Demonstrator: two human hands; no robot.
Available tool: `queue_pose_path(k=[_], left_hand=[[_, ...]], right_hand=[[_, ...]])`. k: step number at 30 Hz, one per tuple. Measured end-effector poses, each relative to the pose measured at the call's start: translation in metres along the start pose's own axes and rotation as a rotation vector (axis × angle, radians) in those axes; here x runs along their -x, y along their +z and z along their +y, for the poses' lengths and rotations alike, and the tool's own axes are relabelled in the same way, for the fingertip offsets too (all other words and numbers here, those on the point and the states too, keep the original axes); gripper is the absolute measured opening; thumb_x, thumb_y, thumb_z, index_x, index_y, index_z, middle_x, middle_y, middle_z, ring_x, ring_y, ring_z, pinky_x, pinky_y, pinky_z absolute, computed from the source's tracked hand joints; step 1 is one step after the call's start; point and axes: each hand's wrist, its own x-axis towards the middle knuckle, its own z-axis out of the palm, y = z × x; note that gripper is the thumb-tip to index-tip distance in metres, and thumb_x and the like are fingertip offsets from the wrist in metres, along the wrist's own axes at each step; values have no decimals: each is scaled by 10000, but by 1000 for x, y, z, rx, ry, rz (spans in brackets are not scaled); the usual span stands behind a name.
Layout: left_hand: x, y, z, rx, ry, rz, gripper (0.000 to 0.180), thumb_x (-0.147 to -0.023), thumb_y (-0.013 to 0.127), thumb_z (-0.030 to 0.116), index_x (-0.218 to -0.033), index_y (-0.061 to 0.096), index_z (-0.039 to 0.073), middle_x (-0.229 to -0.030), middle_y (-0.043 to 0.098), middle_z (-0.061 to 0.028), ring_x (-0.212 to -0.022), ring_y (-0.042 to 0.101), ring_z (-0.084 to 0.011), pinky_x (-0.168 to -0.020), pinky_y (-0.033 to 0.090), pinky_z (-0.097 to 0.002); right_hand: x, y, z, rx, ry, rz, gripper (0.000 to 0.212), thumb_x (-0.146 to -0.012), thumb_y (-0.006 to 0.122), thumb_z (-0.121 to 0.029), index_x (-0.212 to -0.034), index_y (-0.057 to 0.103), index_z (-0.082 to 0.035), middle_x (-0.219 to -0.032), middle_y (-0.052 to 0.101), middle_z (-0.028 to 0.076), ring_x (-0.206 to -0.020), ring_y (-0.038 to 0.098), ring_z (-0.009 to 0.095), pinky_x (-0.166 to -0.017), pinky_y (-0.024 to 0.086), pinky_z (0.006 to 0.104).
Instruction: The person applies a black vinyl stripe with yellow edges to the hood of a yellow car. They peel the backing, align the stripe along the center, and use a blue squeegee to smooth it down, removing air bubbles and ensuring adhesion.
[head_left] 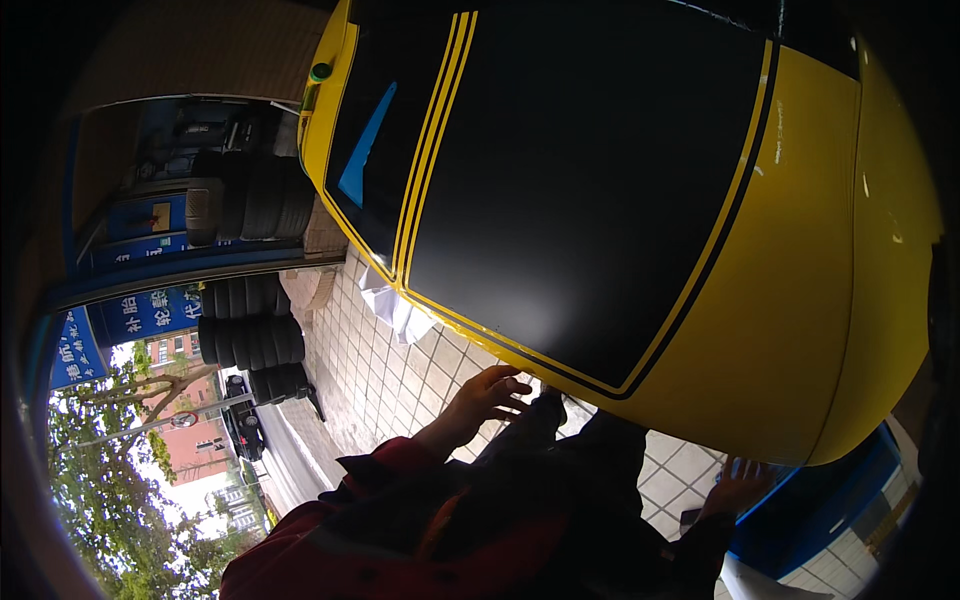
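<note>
In front of me spreads a yellow car body (780, 330) with a large matte black panel (570, 190) on it, bordered by yellow and black stripes. My left hand (488, 400) is at the panel's lower edge, fingers loosely bent and apart, with nothing visible in them. Farther right, my right hand (740, 486) reaches up to the yellow bottom edge with its fingers spread; the fingertips are at the edge and partly hidden. A white sheet (397, 312) hangs below the left part of the edge.
A blue, glossy object (815, 505) lies low at the right beside my right hand. Stacked tyres (252, 335) and blue signs (160, 312) stand at the left. Beyond them are a dark parked car (243, 420) and trees. Pale tiles (400, 385) cover the ground.
</note>
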Motion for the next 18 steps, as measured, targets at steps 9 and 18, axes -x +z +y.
queue_pose_path(k=[9,18], left_hand=[[-15,5,36,339,-66,68,714,-1140,576,668,-1368,689,1,-1308,753,-155,-1212,720,-273,-1100,572,-461],[-13,9,63,380,-162,100,796,-1145,530,695,-1294,695,-70,-1203,764,-202,-1137,749,-310,-1051,588,-453]], right_hand=[[-5,24,-139,1340,-1315,136,995,-1068,432,-847,-1710,400,-87,-1675,496,221,-1558,528,426,-1243,518,575],[-37,-15,-124,1299,-815,262,946,-1070,556,-764,-1710,358,-96,-1643,501,181,-1556,535,350,-1237,554,561]])
